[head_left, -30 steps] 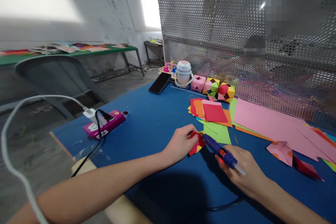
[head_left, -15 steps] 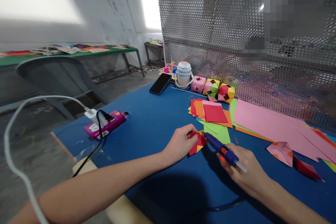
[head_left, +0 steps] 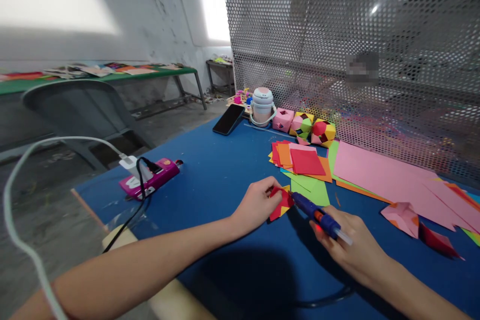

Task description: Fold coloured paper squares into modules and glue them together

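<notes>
My left hand pinches a folded red and yellow paper piece down at the table's middle. In my right hand is a blue hot glue gun, a clear glue stick jutting from its back and a red light glowing under my fingers. The gun's nozzle points left and meets the upper right edge of the folded paper, or hovers just by it; I cannot tell which. Right of my right hand lie a pink folded paper piece and a dark red one.
Cut paper squares and large pink sheets lie beyond my hands. Several folded paper balls, a white flask and a phone line the back. A purple power strip with cords sits left. A perforated metal panel bounds the far side.
My hands, the paper piece and the glue gun stay almost in place. The view shifts very slightly.
</notes>
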`<state>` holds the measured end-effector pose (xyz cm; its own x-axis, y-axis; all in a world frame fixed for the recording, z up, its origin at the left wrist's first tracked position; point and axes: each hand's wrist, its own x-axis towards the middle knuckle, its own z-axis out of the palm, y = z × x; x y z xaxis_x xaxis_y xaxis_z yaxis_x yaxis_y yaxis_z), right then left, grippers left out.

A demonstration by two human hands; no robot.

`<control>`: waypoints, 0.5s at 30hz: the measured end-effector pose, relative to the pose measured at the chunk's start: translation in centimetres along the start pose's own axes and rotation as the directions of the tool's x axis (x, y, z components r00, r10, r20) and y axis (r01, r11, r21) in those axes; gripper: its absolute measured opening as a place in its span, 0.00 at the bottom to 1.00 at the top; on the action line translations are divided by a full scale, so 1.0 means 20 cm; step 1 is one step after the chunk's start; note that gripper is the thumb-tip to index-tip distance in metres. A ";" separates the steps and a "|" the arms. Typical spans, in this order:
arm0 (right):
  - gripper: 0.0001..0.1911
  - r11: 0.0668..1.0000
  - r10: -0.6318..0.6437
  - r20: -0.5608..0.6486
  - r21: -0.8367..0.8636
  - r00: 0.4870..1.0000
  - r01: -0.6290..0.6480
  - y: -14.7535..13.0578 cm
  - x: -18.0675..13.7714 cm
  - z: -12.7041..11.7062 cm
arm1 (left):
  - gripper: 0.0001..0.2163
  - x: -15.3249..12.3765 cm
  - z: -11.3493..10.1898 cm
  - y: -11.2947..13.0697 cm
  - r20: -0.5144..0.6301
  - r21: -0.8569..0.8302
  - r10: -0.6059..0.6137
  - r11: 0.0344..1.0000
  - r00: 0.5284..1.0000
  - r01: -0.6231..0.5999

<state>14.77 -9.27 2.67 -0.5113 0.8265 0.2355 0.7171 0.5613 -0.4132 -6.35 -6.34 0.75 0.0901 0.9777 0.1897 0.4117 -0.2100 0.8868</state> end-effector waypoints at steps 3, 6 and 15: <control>0.05 1.000 -0.001 0.005 0.000 1.000 0.001 0.00 0.00 0.00 | 0.05 0.00 0.00 0.00 0.013 -0.023 0.001 1.000 1.000 -0.001; 0.06 1.000 0.004 -0.009 -0.009 1.000 -0.004 -0.01 0.00 0.00 | 0.05 0.00 0.01 0.00 0.036 -0.042 -0.011 0.999 0.999 0.012; 0.15 0.951 0.188 -0.152 0.274 0.970 -0.142 -0.06 0.02 -0.05 | 0.02 0.03 -0.01 0.03 0.044 -0.315 -0.198 0.928 0.979 0.201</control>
<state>14.09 -9.56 4.22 -0.2896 0.9140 0.2841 0.6248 0.4053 -0.6673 -6.27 -5.91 1.51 0.0465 0.9989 -0.0082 0.1146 0.0028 0.9934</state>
